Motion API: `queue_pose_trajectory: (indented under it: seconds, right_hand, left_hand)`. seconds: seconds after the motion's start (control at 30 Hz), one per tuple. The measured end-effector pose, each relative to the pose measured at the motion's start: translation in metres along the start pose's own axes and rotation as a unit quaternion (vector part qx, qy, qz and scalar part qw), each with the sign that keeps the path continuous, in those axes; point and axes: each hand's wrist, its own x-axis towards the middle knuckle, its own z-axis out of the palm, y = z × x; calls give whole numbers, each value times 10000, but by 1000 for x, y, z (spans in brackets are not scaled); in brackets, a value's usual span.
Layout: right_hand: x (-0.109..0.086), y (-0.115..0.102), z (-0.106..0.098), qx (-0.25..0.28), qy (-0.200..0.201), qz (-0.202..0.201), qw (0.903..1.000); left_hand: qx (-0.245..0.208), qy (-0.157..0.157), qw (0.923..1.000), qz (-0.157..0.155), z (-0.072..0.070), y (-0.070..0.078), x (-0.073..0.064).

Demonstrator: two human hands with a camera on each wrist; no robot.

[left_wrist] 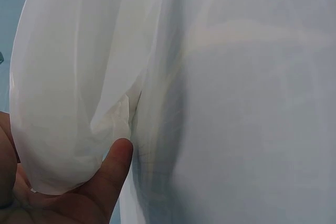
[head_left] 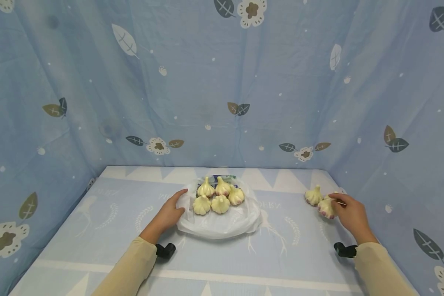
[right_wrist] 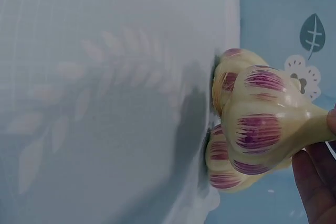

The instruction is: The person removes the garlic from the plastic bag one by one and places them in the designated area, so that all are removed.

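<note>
At the table's right side, my right hand pinches a garlic bulb by its stem. Two other bulbs lie close behind it in the right wrist view, one garlic bulb above and a second garlic bulb below, both partly hidden. My left hand holds the left rim of a white plastic bag, a fold of which lies between thumb and fingers in the left wrist view. Several garlic bulbs sit together in the bag's open mouth.
The table has a pale blue patterned cover. A patterned blue curtain stands behind it and along both sides. Near the left bulb at the right, another garlic bulb lies by the table's right edge. Dark wrist cameras are strapped below both hands.
</note>
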Motion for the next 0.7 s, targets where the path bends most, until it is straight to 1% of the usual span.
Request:
queue_pose_trajectory:
  seconds: [0.13,0.33,0.57,0.7]
  right_hand:
    - [0,4,0,-40,75,-46,10000]
    - [-1,8,3,25,166,42,9998]
    - [-1,13,7,-33,111,16,9999]
    - [0,14,9,42,72,59,9999]
  left_hand:
    - [2,-7,10000,-54,-1,2,-1]
    - [-4,-16,10000,-83,-1,2,-2]
    - [20,-1,9999,-110,-1,2,-2]
    - [43,9,9999,-99,-1,2,-2]
